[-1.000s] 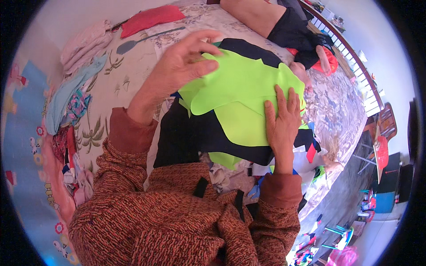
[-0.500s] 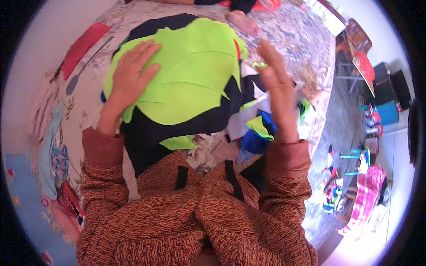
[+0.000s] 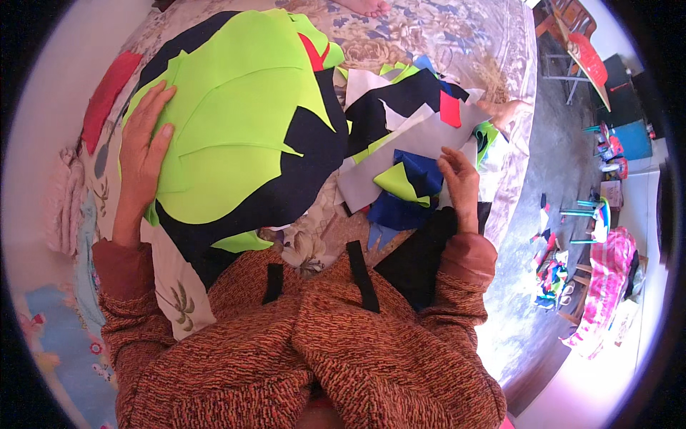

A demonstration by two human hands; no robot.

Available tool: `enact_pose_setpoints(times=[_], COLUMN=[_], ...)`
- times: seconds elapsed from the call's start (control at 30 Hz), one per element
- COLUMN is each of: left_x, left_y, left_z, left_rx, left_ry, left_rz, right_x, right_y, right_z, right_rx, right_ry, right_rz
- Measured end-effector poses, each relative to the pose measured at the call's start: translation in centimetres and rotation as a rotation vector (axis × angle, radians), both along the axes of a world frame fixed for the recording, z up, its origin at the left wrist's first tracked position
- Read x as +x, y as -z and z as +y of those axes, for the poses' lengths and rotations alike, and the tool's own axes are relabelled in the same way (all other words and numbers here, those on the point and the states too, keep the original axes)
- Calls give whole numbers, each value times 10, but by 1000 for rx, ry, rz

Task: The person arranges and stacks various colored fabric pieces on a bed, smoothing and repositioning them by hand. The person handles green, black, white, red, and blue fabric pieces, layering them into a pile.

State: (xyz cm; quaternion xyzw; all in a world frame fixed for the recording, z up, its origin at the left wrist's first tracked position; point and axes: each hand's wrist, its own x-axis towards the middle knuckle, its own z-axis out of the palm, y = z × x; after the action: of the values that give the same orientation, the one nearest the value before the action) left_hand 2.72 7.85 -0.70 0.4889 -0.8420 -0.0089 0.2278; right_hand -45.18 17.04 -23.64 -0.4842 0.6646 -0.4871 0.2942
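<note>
Fingers [image 3: 148, 107] of left hand [image 3: 141, 157] spread flat, palm down, on left edge of lime-green fabric pieces [image 3: 221, 150]; nothing gripped, seems placed there to steady the stack. Right hand [image 3: 461, 187] over the scraps at right, fingers loosely bent, tips by the edge of a grey fabric strip [image 3: 379, 168]; can't tell whether it pinches anything. Lime-green pieces lie layered, points and curves overlapping, on black fabric [image 3: 314, 161] that sticks out past them, so black probably serves as base layer. Red piece [image 3: 312, 51] shows at the stack's upper right. Stack sits left of centre, close in front of the torso, likely for easy reach. Loose scraps just beside it: blue fabric [image 3: 400, 212], lime offcut [image 3: 394, 184] on the blue, red scrap [image 3: 450, 109] at the strip's far end. All this on floral bedsheet [image 3: 371, 43]. Farther out: red cloth [image 3: 107, 107] and pink blanket [image 3: 66, 207] at left, another person's bare foot [image 3: 368, 6] at top edge, teal-legged stool [image 3: 602, 225] and multicoloured heap [image 3: 552, 282] on the floor at right.
</note>
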Motion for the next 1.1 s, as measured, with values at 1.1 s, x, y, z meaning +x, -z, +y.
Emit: enact_pose_setpoints(times=[1.1], left_x=[-1], left_y=[1], left_z=[2], left_rx=[36], left_ry=[-8], left_rz=[32], right_x=[-23], right_y=[6], right_z=[3], right_rx=[-267], right_ry=[-53], right_rz=[-1123])
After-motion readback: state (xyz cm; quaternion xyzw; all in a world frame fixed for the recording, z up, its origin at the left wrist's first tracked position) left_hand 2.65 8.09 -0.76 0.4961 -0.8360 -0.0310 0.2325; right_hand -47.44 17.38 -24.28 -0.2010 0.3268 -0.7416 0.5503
